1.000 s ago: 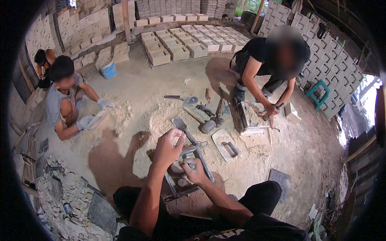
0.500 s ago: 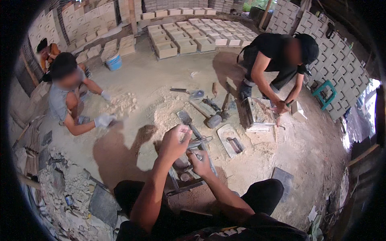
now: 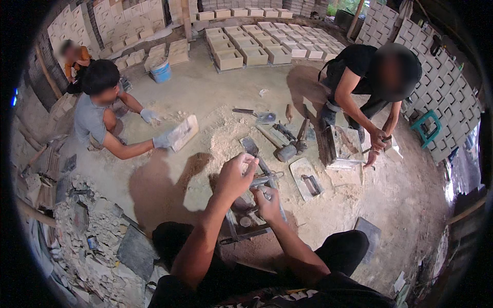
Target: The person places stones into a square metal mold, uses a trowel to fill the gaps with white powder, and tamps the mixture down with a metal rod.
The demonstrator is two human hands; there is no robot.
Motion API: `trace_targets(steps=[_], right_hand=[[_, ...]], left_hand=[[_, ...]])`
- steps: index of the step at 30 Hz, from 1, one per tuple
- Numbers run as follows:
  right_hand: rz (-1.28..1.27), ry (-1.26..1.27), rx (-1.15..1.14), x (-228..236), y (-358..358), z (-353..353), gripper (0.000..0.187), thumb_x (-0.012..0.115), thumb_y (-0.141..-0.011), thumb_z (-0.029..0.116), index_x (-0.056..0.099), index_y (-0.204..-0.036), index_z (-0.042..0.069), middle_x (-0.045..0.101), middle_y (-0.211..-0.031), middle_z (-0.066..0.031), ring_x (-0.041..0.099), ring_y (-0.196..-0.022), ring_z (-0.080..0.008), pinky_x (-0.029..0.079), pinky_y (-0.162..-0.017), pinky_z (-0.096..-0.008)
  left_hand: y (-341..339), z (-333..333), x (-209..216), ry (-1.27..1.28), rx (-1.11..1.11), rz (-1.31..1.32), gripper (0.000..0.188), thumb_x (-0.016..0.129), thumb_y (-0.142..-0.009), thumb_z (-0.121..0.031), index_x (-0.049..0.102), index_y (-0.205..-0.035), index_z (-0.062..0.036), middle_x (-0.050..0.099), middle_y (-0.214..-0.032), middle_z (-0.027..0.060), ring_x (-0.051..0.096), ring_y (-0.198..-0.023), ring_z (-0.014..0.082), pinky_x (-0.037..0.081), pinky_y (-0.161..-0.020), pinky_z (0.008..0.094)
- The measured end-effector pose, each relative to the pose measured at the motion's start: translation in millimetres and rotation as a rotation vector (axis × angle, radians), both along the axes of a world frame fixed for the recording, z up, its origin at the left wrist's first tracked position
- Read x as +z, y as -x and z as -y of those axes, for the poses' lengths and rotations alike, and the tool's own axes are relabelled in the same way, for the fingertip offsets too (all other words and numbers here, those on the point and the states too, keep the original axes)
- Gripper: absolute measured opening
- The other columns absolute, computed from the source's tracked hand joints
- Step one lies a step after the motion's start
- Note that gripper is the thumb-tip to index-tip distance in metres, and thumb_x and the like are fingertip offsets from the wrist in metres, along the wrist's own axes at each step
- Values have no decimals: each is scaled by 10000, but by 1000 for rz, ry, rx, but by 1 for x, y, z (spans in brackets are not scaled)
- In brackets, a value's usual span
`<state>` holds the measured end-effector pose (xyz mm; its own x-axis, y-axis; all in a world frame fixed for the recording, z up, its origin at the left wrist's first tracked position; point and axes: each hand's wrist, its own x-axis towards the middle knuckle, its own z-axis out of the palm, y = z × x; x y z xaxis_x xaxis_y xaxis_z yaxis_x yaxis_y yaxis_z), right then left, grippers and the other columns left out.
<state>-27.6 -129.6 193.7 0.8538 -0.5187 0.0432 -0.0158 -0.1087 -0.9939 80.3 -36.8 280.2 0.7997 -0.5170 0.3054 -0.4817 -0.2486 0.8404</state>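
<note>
My left hand (image 3: 237,177) is raised over a dark rectangular metal frame (image 3: 245,236), fingers closed together; what they hold, if anything, I cannot make out. Just below and to its right, my right hand (image 3: 267,204) is wrapped round a small grey metal tool (image 3: 266,180), whose exact kind is unclear. A thin wire-like loop shows at the tool's right end. Inside the frame, under my hands, lie a round-ended piece (image 3: 245,221) and other dusty items, partly hidden by my wrists.
Beyond the frame lie a mallet (image 3: 285,152), a trowel (image 3: 265,118) and a dusty pale tray (image 3: 306,178). One co-worker at left holds a pale slab (image 3: 184,133); another at right works over a block mould (image 3: 345,146). Rubble (image 3: 87,231) lies at lower left.
The whole view has shifted, so things sit farther right. The left co-worker's gloved hand has raised a pale slab off the floor. My hands keep nearly the same pose.
</note>
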Motion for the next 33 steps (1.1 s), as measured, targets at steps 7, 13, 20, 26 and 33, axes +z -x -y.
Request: trace_targets(steps=[7,13,20,26,33], right_hand=[[9,85,63,8,0,-5,190,596,-851,137,607,-732,-11,570,-619,-38,518,-588,-102,423,-565,-274],[75,99,52,0,-1,-4,272,577,-886,127,543,-651,-5,493,-556,-15,445,-538,-95,364,-521,-283],[86,249,115,-6,-1,-6,337,638,-883,198,546,-637,-12,530,-550,-6,433,-528,-91,367,-524,-284],[90,74,73,3,5,-8,226,633,-890,209,668,-815,-1,612,-663,-37,529,-624,-96,439,-605,-293],[48,-177,-5,10,-13,-4,271,585,-907,121,532,-650,52,456,-574,52,391,-523,-46,298,-467,-253]], left_hand=[[1,-2,7,29,6,-33,330,580,-920,-301,616,-968,24,676,-916,197,656,-925,326,498,-796,388],[3,-7,7,38,21,-49,342,571,-920,-306,621,-986,26,680,-924,192,656,-947,300,487,-814,377],[2,-7,11,46,27,-34,358,573,-918,-324,622,-991,23,681,-929,194,659,-942,310,492,-800,378],[5,-10,9,22,19,-74,378,578,-917,-337,624,-1030,21,679,-978,186,657,-955,284,483,-831,362],[-8,-24,12,9,89,14,444,575,-916,-384,620,-994,50,672,-980,215,650,-977,321,489,-834,381]])
